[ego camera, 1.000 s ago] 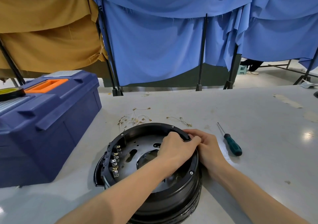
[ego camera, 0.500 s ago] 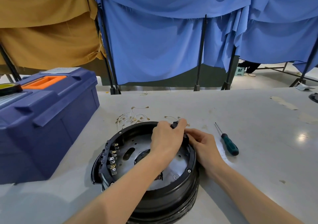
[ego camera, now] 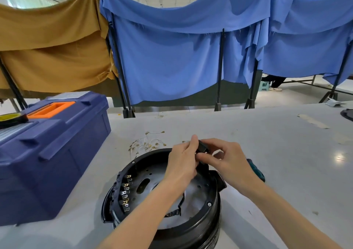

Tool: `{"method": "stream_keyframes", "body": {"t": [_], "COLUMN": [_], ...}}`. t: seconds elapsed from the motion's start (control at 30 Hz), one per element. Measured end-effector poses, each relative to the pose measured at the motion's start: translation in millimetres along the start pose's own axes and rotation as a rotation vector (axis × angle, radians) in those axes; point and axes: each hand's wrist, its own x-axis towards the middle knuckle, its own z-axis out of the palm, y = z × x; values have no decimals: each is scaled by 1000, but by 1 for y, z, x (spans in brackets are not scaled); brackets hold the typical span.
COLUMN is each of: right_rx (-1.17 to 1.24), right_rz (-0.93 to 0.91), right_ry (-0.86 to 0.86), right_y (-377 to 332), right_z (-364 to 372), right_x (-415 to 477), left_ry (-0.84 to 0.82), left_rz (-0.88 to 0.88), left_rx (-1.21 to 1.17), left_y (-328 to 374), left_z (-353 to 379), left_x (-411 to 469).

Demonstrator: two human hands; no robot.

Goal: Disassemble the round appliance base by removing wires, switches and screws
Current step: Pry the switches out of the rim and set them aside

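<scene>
Fingers (ego camera: 192, 145) of left hand (ego camera: 182, 160) and right hand (ego camera: 232, 160) pinched round a small black switch (ego camera: 202, 147), held just above the far rim of the round base (ego camera: 200, 228). Left of the base, blue toolbox (ego camera: 57, 153). Right of it, screwdriver (ego camera: 257, 170). Beyond it, loose wires (ego camera: 147, 143), already out. Probably partway: terminals (ego camera: 126, 193) and a rim screw (ego camera: 209, 204) not yet removed.

Your round base (ego camera: 198, 229) has a black, slightly glossy plastic shell around a dull grey metal plate (ego camera: 196, 193), with bright metal terminals (ego camera: 125, 191). Your table (ego camera: 286, 162) is smooth with a faint sheen; the toolbox (ego camera: 57, 162) is matt blue plastic, the curtains (ego camera: 172, 61) cloth.
</scene>
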Motion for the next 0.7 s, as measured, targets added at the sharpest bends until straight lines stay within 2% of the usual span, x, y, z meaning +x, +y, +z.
{"method": "stream_keyframes", "body": {"t": [0.1, 0.17, 0.27, 0.33, 0.47, 0.57, 0.7], "right_rx": [47, 82, 95, 33, -122, -349, -509], "right_rz": [6, 47, 215, 318, 418, 412, 467], "right_ry": [-39, 4, 135, 164, 121, 53, 27], "right_y": [-1, 5, 27, 46, 77, 94, 105], "right_z": [-11, -20, -35, -42, -33, -18, -7], "right_x": [3, 8, 20, 28, 43, 54, 61], "left_ry": [34, 105, 293, 297, 96, 108, 128], "left_rz": [52, 100, 315, 385, 263, 230, 240], "left_rx": [174, 353, 821, 1043, 990, 1012, 1030], "left_y": [6, 13, 16, 10, -14, -21, -22], "left_z": [-7, -15, -38, -55, -72, -74, -73], "left_x": [0, 3, 17, 26, 31, 34, 35]}}
